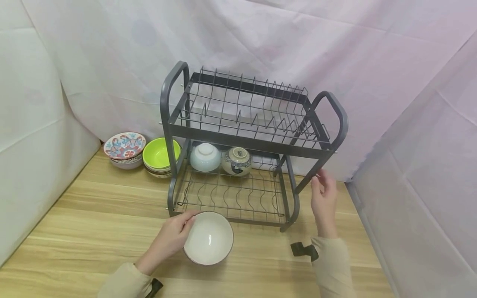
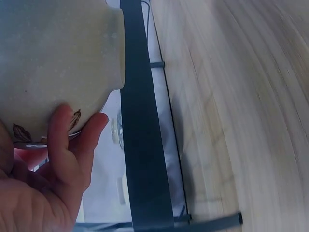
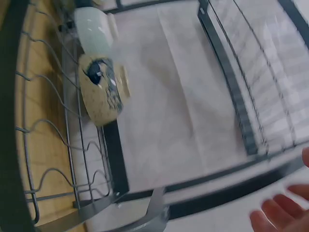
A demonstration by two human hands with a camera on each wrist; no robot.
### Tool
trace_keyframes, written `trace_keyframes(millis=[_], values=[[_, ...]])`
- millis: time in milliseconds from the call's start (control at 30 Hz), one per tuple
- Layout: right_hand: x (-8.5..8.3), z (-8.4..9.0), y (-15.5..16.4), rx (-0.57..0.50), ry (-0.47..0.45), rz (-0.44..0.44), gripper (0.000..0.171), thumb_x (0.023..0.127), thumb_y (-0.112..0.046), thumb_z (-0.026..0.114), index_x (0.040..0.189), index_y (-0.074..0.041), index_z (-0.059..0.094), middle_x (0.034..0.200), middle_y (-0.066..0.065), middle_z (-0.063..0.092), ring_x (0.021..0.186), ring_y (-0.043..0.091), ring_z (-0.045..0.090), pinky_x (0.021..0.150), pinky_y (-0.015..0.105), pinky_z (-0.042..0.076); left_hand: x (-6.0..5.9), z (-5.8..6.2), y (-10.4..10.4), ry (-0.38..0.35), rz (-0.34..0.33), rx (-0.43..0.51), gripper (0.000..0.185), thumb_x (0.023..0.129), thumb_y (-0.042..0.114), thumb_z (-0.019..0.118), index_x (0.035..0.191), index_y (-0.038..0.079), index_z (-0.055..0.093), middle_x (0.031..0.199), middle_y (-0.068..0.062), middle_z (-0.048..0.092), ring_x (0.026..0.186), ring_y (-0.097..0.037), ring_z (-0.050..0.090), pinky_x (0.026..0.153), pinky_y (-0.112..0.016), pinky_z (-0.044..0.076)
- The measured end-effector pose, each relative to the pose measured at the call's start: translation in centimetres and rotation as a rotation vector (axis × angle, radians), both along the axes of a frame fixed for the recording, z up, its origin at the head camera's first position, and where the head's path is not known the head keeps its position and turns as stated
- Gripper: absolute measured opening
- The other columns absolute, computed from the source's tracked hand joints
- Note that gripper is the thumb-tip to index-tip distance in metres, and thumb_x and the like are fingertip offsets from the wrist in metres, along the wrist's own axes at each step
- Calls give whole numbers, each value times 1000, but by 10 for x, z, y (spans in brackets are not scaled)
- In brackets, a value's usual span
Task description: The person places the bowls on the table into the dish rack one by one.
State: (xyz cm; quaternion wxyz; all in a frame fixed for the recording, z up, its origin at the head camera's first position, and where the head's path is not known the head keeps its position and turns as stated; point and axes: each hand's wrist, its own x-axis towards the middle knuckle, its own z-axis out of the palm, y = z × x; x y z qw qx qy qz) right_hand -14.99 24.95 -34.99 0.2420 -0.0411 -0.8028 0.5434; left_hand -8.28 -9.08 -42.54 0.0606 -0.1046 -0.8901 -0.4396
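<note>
My left hand (image 1: 170, 236) pinches the white bowl (image 1: 210, 242), at the dish rack's (image 1: 246, 141) seven o'clock, by its ten-o'clock rim, probably for steadiness; my right hand (image 1: 325, 203), loose-fingered, empty, hovers at four

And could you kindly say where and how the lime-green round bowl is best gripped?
Likely pinch the near rim of the lime-green round bowl from the front: it sits mouth-up atop stacked bowls, with the grey metal rack close right and a red-and-blue patterned bowl close left.
</note>
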Motion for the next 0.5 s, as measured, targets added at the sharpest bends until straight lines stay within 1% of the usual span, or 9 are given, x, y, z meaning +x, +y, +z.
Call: trace_keyframes(millis=[33, 67, 100, 167, 233, 300, 400, 433, 500], values=[[6, 1, -3, 46, 24, -6, 44, 94, -11, 46, 134, 4, 36, 125, 17, 43, 116, 29, 43, 98, 47, 38, 0, 0, 3, -12, -5, 10, 22, 90, 3, 51, 107, 7, 65, 102, -11, 67, 95, -27, 63, 76, -38, 53], [12, 2, -6, 84, 56, 0, 47, 92, -7, 47, 136, 3, 33, 127, 18, 40, 116, 29, 42, 98, 44, 39, -1, -1, 5, -24, -9, 17, 22, 90, 4, 51, 106, 8, 65, 102, -10, 67, 95, -27, 63, 75, -38, 53], [18, 3, -9, 96, 102, 28, 51, 90, -2, 48, 137, 3, 30, 128, 20, 39, 115, 27, 43, 98, 39, 40, -1, -1, 8, -33, -13, 21, 22, 90, 4, 51, 106, 8, 65, 103, -10, 67, 95, -26, 63, 76, -37, 53], [29, 3, -15, 154, 197, 99, 59, 86, 6, 50, 139, 2, 25, 128, 22, 39, 115, 21, 44, 96, 28, 41, -2, -2, 13, -41, -22, 27, 22, 90, 5, 51, 106, 9, 66, 103, -10, 67, 96, -26, 63, 77, -37, 53], [39, 3, -22, 233, 308, 208, 63, 83, 9, 53, 139, 5, 23, 129, 17, 43, 115, 13, 46, 94, 19, 40, -3, -2, 17, -44, -29, 30, 21, 90, 5, 52, 105, 9, 66, 103, -9, 67, 96, -25, 63, 78, -37, 53], [48, 2, -31, 320, 441, 344, 59, 86, 1, 54, 136, 11, 25, 126, 17, 48, 114, 12, 49, 94, 18, 40, -3, -2, 22, -38, -33, 35, 21, 90, 5, 52, 105, 8, 66, 102, -8, 67, 96, -25, 63, 78, -37, 53], [61, -5, -48, 485, 574, 543, 54, 90, -15, 54, 127, 18, 33, 120, 15, 54, 113, 18, 52, 97, 24, 40, -4, -4, 29, -34, -35, 33, 20, 90, 7, 52, 105, 9, 66, 102, -7, 67, 95, -24, 63, 78, -36, 53], [66, -8, -54, 548, 589, 598, 54, 90, -21, 53, 125, 16, 38, 118, 18, 55, 110, 21, 53, 98, 24, 39, -5, -4, 31, -32, -38, 34, 20, 90, 7, 52, 105, 9, 66, 102, -8, 67, 95, -24, 64, 78, -36, 53], [78, -16, -64, 689, 589, 671, 53, 86, -24, 59, 122, 12, 46, 114, 15, 58, 106, 23, 55, 96, 27, 41, -6, -5, 35, -30, -47, 34, 20, 90, 8, 52, 105, 9, 66, 103, -8, 67, 96, -24, 63, 78, -37, 52]])
